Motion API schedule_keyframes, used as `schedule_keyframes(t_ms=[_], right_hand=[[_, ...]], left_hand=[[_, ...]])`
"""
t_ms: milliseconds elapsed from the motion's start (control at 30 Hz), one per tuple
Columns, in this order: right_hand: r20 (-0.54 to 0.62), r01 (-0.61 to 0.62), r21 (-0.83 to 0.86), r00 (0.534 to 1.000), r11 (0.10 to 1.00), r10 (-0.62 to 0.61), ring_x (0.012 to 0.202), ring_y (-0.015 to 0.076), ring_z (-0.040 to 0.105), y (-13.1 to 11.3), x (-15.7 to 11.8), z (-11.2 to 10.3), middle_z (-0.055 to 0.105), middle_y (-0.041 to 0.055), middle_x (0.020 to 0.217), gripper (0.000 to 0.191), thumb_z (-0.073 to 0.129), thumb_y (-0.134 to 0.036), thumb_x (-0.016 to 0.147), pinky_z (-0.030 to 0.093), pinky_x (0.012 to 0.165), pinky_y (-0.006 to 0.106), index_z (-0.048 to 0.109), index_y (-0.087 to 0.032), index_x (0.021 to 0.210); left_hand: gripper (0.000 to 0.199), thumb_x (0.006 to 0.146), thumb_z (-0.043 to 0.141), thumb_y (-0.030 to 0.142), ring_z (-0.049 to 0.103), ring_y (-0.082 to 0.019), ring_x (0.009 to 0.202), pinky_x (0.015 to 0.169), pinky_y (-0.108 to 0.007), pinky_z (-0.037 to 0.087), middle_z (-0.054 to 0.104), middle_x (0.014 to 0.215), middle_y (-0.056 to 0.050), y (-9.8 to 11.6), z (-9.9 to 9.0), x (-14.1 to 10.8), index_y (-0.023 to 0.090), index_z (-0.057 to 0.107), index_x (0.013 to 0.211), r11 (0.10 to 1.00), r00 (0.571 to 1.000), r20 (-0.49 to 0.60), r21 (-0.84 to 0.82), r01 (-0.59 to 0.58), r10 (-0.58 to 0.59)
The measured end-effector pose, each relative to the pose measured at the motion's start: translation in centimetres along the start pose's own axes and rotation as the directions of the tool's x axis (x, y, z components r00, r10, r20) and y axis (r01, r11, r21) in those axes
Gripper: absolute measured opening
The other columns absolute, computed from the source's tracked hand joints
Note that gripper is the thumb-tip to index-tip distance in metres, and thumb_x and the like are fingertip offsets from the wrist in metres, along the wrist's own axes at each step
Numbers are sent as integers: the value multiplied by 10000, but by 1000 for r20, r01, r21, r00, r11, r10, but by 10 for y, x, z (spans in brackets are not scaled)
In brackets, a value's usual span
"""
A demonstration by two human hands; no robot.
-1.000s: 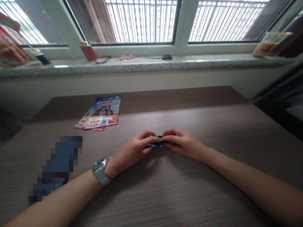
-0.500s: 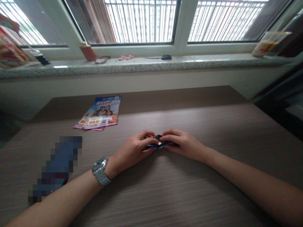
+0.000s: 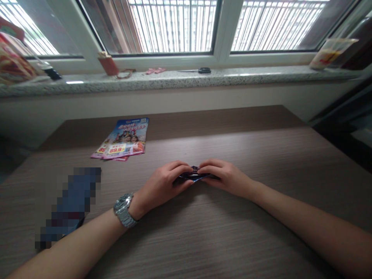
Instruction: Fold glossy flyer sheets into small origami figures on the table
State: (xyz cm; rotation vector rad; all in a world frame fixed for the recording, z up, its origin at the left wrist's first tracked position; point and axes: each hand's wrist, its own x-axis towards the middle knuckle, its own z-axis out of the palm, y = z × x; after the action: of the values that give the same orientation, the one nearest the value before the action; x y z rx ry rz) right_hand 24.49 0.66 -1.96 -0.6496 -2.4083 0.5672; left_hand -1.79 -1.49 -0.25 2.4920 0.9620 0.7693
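Between my hands is a small folded piece of glossy, dark blue printed paper [image 3: 195,178], low over the table near its middle. My left hand [image 3: 171,179], with a metal watch on the wrist, grips the paper's left end between thumb and fingers. On the right end, my right hand [image 3: 222,174] has its fingers on top and thumb below. The fingers cover most of the paper, so its full shape is hidden. Beyond my left hand lie several printed flyers [image 3: 124,139], overlapping one another.
A blurred-out dark blue object [image 3: 72,201] lies by my left forearm on the wooden table [image 3: 232,240]. Along the stone windowsill [image 3: 162,81] are a red-brown case [image 3: 108,64], pink items [image 3: 155,71], scissors [image 3: 204,70] and a plastic cup [image 3: 328,56].
My left thumb has shifted from the top of the paper to its near lower edge. The pale inner patch of the paper shows less; both hands stay in nearly the same place.
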Motion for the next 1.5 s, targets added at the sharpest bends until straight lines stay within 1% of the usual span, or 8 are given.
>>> schedule_keyframes(t_ms=[500, 633, 733, 867, 1033, 1133, 1333, 1500], right_hand=[[-136, -21, 63, 990, 998, 29, 1004, 203, 699, 0, 2, -3, 708, 99, 1111, 154, 625, -228, 998, 598, 873, 359, 662, -221, 1147], [-161, -14, 41, 987, 999, 21, 991, 198, 708, 1, 1, -5, 718, 91, 1103, 127, 604, -223, 1009, 604, 858, 353, 664, -228, 1120], [-227, -50, 11, 973, 999, 51, 988, 202, 710, 4, 1, -9, 721, 85, 1097, 102, 615, -214, 996, 603, 864, 359, 672, -233, 1079], [-345, -147, -55, 931, 988, 119, 988, 215, 708, 13, 1, -19, 721, 82, 1074, 79, 631, -214, 978, 595, 885, 383, 687, -232, 1029], [-454, -291, -128, 867, 948, 204, 994, 243, 702, 29, 0, -32, 734, 75, 1043, 54, 652, -230, 952, 583, 883, 420, 702, -229, 973], [-515, -375, -126, 816, 918, 263, 932, 243, 698, 42, -2, -40, 732, 85, 1032, 81, 652, -266, 944, 593, 760, 387, 715, -215, 953], [-613, -508, -142, 719, 850, 327, 910, 246, 683, 75, -12, -54, 718, 97, 1026, 134, 656, -310, 915, 579, 709, 372, 730, -200, 930], [-640, -601, -157, 666, 784, 383, 892, 260, 679, 95, -20, -59, 716, 104, 977, 167, 662, -344, 886, 567, 724, 386, 735, -195, 871]], left_hand=[[208, 984, 636, 173, 683, -167, 1021, 903, -298, 581, 676, 1149, -58, -5, 2, 0, 211, 634, 1189, 997, 997, -77, -78, -2, -4], [288, 965, 662, 184, 669, -189, 1113, 981, -327, 570, 658, 1233, -68, -4, 1, 1, 224, 613, 1246, 999, 995, -102, -46, 12, -17], [392, 964, 667, 207, 620, -221, 1213, 1057, -387, 535, 611, 1319, -90, -5, -2, 1, 234, 561, 1340, 998, 977, -201, 8, 69, -66], [391, 976, 635, 212, 607, -230, 1212, 1053, -411, 529, 587, 1326, -96, -6, -7, 2, 237, 540, 1355, 990, 963, -249, 62, 127, -108], [371, 972, 620, 236, 593, -254, 1238, 1077, -449, 511, 571, 1353, -105, -11, -5, 1, 249, 560, 1337, 987, 985, -119, 84, 135, -125], [355, 971, 617, 250, 580, -272, 1258, 1089, -477, 499, 560, 1367, -115, -14, -2, -1, 251, 573, 1322, 983, 989, -59, 119, 141, -135], [336, 965, 624, 265, 569, -290, 1265, 1089, -500, 492, 559, 1365, -122, -15, -1, -2, 242, 583, 1298, 975, 991, -28, 178, 130, -127], [323, 961, 624, 255, 572, -295, 1266, 1082, -509, 497, 563, 1363, -128, -15, -2, -3, 238, 597, 1282, 976, 992, -26, 178, 123, -121]])
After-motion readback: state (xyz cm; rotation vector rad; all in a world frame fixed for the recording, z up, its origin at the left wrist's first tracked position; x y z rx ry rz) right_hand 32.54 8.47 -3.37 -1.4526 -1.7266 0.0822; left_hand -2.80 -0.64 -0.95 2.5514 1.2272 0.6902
